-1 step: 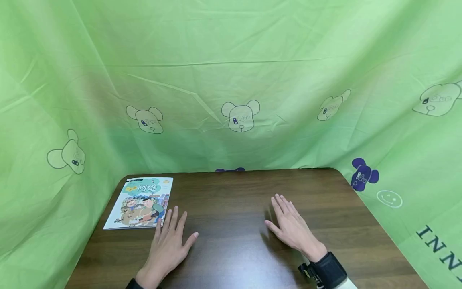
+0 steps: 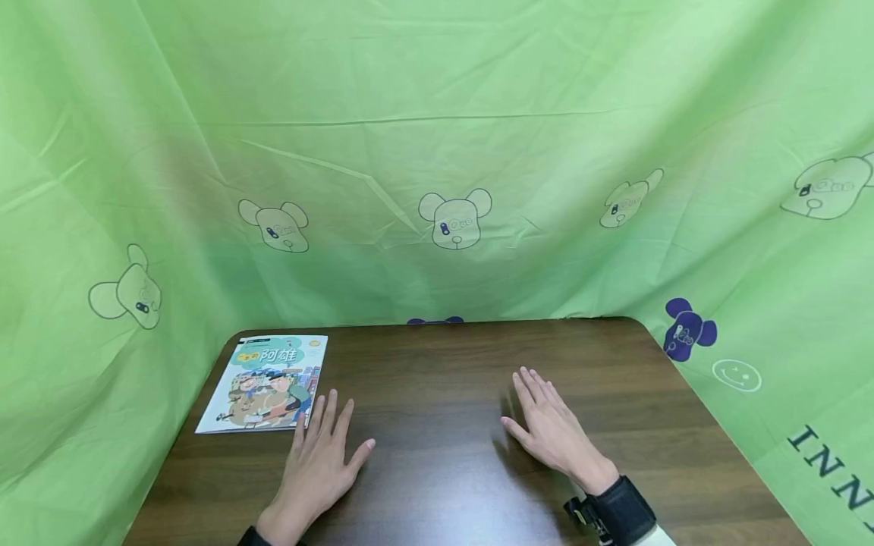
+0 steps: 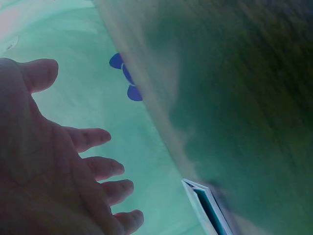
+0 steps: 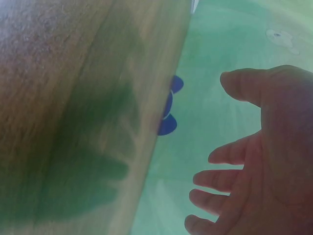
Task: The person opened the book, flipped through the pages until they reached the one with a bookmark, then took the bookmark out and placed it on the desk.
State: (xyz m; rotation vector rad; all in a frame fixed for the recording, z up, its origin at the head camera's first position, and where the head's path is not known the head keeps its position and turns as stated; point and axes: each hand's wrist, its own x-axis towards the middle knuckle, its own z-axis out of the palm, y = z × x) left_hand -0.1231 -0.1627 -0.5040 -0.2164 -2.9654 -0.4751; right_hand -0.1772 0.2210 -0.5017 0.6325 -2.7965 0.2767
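Note:
A thin picture book [image 2: 269, 383] with a light blue illustrated cover lies on the brown wooden table [image 2: 423, 379], towards its far left corner. My left hand [image 2: 317, 466] is held above the table with fingers spread, palm down, its fingertips overlapping the book's lower right corner in the head view. Nothing is in it. In the left wrist view, the book's edge [image 3: 208, 208] shows beyond the fingers, apart from them. Over the right half of the table, my right hand [image 2: 554, 431] hovers with straight fingers and thumb out, holding nothing; its shadow falls on the wood.
A green cloth [image 2: 451, 152] printed with bear heads hangs behind the table and along both sides. The table's far edge meets this cloth. A black band [image 2: 621, 509] with a small device is strapped round the right wrist.

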